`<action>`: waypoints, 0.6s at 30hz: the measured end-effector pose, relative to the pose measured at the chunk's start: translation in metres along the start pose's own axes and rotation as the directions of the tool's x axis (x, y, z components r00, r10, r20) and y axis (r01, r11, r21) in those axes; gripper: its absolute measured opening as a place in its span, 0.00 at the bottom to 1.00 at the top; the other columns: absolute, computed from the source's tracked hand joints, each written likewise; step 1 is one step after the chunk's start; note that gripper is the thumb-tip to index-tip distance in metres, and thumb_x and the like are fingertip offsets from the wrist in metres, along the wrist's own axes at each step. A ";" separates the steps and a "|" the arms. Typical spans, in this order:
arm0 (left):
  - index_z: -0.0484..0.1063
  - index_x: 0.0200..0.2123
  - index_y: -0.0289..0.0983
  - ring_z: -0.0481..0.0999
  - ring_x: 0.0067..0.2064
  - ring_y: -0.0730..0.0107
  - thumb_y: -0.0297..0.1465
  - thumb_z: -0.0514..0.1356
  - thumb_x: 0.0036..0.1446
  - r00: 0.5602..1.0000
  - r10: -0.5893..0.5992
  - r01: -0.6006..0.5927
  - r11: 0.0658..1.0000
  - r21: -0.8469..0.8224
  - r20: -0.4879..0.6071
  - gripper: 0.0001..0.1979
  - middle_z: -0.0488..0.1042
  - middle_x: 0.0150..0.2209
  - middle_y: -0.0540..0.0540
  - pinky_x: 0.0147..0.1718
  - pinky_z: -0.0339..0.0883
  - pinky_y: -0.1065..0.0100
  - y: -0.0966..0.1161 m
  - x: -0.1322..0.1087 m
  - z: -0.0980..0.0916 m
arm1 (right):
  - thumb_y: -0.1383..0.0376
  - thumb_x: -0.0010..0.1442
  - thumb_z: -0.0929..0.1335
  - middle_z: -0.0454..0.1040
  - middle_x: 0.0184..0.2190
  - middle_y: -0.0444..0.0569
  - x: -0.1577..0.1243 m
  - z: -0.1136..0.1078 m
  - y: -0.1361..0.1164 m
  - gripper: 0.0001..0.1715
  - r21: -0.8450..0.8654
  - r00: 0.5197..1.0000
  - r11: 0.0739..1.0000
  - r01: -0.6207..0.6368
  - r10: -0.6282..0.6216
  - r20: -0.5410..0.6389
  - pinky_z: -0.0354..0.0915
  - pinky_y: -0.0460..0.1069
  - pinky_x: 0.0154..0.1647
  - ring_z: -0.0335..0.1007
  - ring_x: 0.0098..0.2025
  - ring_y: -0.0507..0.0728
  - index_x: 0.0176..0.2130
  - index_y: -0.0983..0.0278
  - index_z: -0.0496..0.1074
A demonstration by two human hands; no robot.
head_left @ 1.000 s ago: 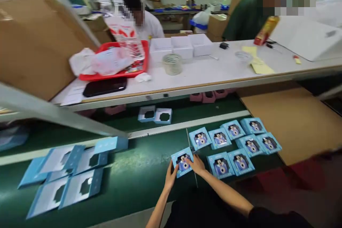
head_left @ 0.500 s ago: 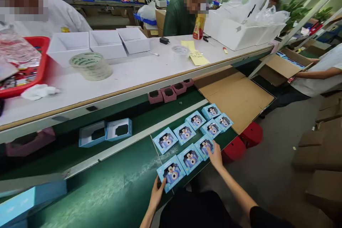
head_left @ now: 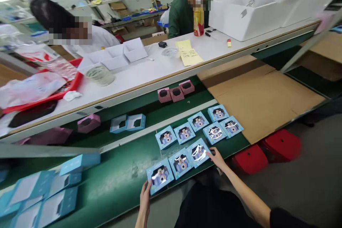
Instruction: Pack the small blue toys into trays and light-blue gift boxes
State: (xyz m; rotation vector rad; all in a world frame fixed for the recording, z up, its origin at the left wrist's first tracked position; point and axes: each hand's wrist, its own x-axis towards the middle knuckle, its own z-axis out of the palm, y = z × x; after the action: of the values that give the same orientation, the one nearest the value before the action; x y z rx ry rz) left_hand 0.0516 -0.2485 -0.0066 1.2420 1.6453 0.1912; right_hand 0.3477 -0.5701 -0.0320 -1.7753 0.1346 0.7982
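Several light blue boxes, each with a cartoon mouse and a toy camera on the front, lie in neat rows on the green conveyor belt (head_left: 125,171). My left hand (head_left: 145,199) rests against the lower left edge of the front box (head_left: 159,175), without a visible grip. My right hand (head_left: 217,158) has its fingertips against the right corner of another front-row box (head_left: 199,152). Glare covers parts of several box fronts. My forearms reach in from the bottom of the view.
Pink foam inserts (head_left: 176,94) and open blue box trays (head_left: 128,123) lie on a parallel belt. Flat blue card pieces (head_left: 40,196) lie at lower left. A cardboard sheet (head_left: 262,99) lies right of the boxes. Two co-workers sit beyond a white bench (head_left: 149,67).
The box my hands held together now lies in the front row. My hands have spread to opposite ends of that row, and the view has swung across the belt.
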 end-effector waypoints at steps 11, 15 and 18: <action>0.75 0.45 0.34 0.79 0.42 0.53 0.58 0.68 0.36 0.977 0.063 -0.016 0.974 -0.227 0.204 0.40 0.80 0.40 0.39 0.38 0.71 0.64 0.033 -0.085 0.068 | 0.43 0.46 0.74 0.78 0.39 0.54 -0.039 -0.054 -0.028 0.38 0.237 0.991 0.963 -0.132 0.123 0.052 0.74 0.52 0.30 0.77 0.40 0.63 0.48 0.62 0.66; 0.75 0.46 0.30 0.78 0.47 0.46 0.62 0.64 0.39 0.944 0.115 -0.108 0.993 -0.041 0.308 0.43 0.79 0.43 0.33 0.42 0.71 0.61 0.038 -0.077 0.094 | 0.43 0.46 0.74 0.78 0.41 0.55 -0.050 -0.045 -0.050 0.40 0.252 0.996 0.965 -0.077 0.064 0.062 0.74 0.51 0.30 0.76 0.43 0.64 0.50 0.61 0.65; 0.74 0.49 0.30 0.78 0.47 0.46 0.63 0.63 0.39 0.911 0.065 -0.063 0.998 -0.017 0.408 0.45 0.79 0.43 0.34 0.41 0.72 0.61 0.037 -0.068 0.089 | 0.42 0.49 0.73 0.76 0.46 0.56 -0.062 -0.019 -0.066 0.40 0.236 0.993 0.971 -0.039 0.012 0.117 0.75 0.51 0.31 0.74 0.48 0.65 0.53 0.61 0.65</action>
State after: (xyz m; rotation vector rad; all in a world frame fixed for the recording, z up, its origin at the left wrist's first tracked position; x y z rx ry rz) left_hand 0.1405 -0.3223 0.0178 1.2373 1.2421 -0.0276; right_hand 0.3395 -0.5809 0.0597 -1.5012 0.1702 0.8637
